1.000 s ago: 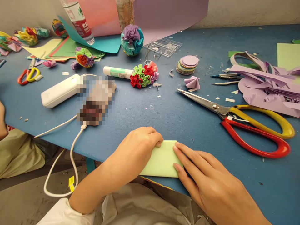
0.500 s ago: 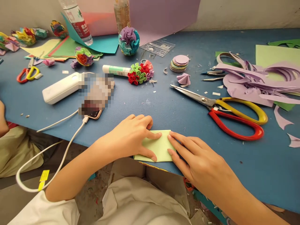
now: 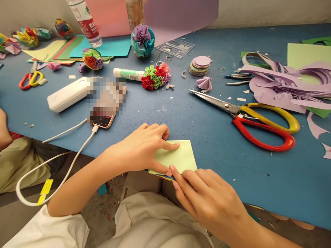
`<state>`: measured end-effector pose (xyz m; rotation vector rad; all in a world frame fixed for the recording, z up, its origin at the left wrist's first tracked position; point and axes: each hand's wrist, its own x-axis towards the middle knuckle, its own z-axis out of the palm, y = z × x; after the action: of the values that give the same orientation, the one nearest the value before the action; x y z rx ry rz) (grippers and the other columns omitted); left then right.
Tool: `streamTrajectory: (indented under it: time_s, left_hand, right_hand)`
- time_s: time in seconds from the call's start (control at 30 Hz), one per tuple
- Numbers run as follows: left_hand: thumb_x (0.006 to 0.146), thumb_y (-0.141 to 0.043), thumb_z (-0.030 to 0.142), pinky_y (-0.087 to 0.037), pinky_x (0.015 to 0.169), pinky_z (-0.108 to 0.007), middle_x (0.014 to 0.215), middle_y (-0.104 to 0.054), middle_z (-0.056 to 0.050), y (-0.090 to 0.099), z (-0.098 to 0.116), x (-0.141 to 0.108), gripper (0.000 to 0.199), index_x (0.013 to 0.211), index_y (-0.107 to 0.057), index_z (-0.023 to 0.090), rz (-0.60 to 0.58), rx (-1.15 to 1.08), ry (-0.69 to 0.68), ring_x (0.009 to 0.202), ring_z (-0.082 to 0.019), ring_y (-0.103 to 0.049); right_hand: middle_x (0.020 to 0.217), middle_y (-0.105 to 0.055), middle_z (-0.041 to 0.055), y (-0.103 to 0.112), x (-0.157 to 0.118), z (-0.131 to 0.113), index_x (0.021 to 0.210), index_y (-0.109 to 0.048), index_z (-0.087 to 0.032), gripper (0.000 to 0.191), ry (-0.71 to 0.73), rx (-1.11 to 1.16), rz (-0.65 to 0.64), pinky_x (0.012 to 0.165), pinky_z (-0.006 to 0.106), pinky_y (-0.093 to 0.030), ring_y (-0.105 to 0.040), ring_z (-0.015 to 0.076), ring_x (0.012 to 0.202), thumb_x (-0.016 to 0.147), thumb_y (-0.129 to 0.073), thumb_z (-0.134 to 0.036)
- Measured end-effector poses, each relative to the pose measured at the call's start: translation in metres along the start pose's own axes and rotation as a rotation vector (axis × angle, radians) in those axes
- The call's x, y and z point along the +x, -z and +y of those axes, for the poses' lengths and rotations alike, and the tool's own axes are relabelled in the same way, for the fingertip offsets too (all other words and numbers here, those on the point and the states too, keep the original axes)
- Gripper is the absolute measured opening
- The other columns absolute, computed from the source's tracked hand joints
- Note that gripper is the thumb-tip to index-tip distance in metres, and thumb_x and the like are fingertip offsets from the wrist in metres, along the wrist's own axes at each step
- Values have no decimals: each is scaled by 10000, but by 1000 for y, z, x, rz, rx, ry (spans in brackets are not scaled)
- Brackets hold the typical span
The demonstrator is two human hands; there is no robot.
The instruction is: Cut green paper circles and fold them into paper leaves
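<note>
Over the feed, I see a blue tabletop [image 3: 144, 108] reaching back to a plain beige wall [image 3: 271, 12]. I notice pale scuffs on its surface and a thin yellowish line along its near edge. Below, I make out a dull, grey-brown floor [image 3: 99, 210]. The light looks warm.

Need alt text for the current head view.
Left hand spread on pale-green paper, right hand at its near edge, on a blue table. Large red-and-yellow-handled scissors and lilac paper scraps lie to the right; beyond are a glue stick and a ruffled paper ball.
</note>
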<state>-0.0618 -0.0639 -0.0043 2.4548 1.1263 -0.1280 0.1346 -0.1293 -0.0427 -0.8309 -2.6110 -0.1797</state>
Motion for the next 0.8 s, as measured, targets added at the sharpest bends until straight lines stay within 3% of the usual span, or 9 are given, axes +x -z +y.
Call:
streamTrajectory:
  time_s: [0.37, 0.6, 0.8]
  left_hand:
    - [688, -594, 649, -319, 868, -312, 1138, -446, -66, -1, -19, -3, 716, 1316, -455, 335, -46, -60, -143, 993, -219, -447]
    - [666, -640, 616, -333, 928, -356, 1190, -433, -83, 4, -25, -4, 786, 1354, -408, 316, -87, -126, -191, 1036, -240, -431]
    - [648, -709, 522, -342, 989, -394, 1230, -450, -82, 1, -23, -15, 771, 1336, -438, 303, -1, -217, -144, 1130, -259, -427]
  right_hand:
    - [542, -504, -8, 14, -21, 18, 952, -701, -163, 251, -212, 103, -28, 531, 297, -299, -395, 126, 510, 895, -458, -183]
    - [579, -545, 10, 16, -31, 30, 917, -698, -151, 289, -285, 169, -17, 557, 262, -409, -492, 129, 559, 915, -410, -178]
    - [671, -614, 22, 23, -38, 34, 987, -684, -183, 289, -313, 114, -24, 566, 249, -469, -576, 131, 594, 924, -408, -237]
